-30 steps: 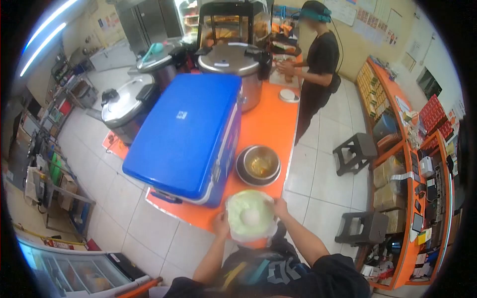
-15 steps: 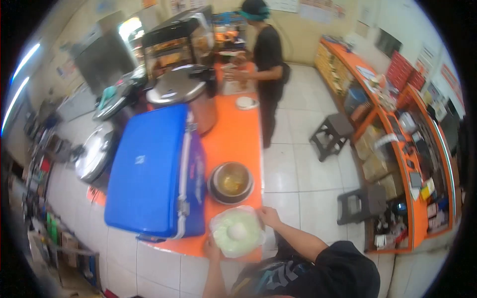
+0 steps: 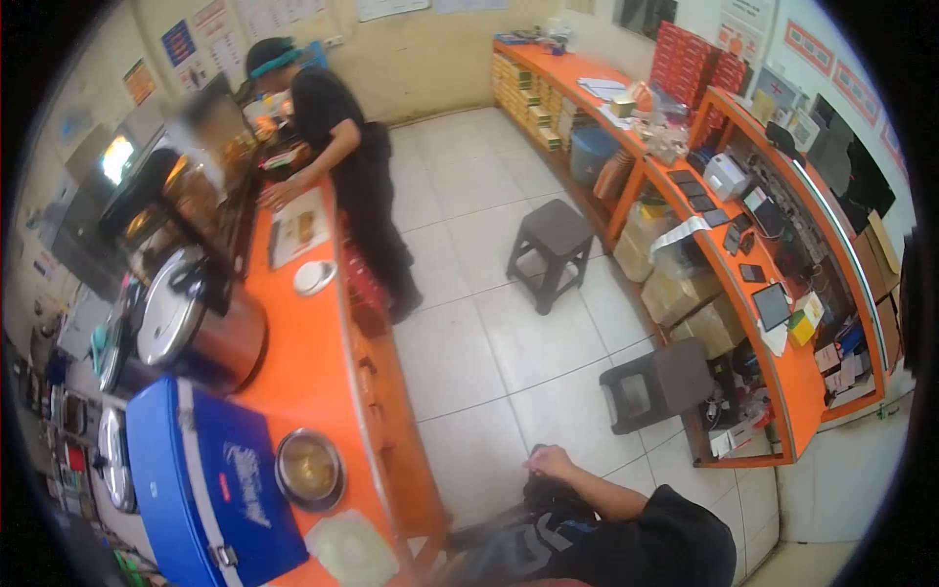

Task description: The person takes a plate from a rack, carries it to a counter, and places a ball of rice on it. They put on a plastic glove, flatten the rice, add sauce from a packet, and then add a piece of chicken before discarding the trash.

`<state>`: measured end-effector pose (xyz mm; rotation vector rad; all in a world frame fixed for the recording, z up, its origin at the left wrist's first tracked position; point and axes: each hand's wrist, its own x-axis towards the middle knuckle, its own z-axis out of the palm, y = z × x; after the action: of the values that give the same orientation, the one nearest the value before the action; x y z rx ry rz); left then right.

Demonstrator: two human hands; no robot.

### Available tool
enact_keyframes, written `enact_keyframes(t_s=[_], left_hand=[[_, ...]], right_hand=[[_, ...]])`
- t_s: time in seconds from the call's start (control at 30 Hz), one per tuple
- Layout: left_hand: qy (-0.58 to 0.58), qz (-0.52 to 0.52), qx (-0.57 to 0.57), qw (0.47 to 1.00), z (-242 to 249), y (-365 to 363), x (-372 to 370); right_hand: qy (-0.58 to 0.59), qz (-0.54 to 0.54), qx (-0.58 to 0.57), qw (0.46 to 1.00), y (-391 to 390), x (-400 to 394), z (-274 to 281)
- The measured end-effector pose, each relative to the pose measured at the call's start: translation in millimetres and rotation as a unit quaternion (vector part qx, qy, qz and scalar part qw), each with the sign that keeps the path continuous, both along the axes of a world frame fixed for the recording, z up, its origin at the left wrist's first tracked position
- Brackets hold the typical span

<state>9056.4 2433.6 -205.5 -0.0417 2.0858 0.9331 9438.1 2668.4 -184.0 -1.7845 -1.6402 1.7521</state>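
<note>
My right hand [image 3: 550, 462] hangs over the floor in front of my body, away from the counter. Its fingers look curled, and what they hold, if anything, is too small to make out. My left hand is out of view. A round pale green thing [image 3: 350, 548], seemingly in thin plastic, lies at the near end of the orange counter [image 3: 315, 391]. Just beyond it stands a metal bowl [image 3: 311, 472] with yellowish contents. The blue cooler box [image 3: 210, 479] is to the left of both.
A large metal pot [image 3: 201, 318] stands behind the cooler. Farther along the counter, a co-worker [image 3: 337, 147] leans over a board [image 3: 296, 235] with food. Two dark stools [image 3: 553, 249] stand on the tiled floor, and shelving [image 3: 626, 186] with boxes and phones runs along the right.
My view has swung right, so the counter sits farther left. Both hands have come away from the green thing; the left has left the view. The co-worker now leans over the board.
</note>
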Motion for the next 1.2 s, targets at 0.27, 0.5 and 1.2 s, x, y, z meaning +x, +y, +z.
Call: enact_keyframes(t_s=[0.27,0.5,1.2], left_hand=[[-0.031,-0.168,0.000,0.985,-20,272,35],[-0.021,-0.180,-0.051,0.982,-118,385,-26],[0.165,-0.595,0.069,0.784,14,1479,73]], right_hand=[[0.088,-0.068,0.124,0.986,290,63,13],[-0.015,-0.099,0.134,0.986,521,24,-25],[-0.378,0.091,0.067,0.919,761,133,-186]])
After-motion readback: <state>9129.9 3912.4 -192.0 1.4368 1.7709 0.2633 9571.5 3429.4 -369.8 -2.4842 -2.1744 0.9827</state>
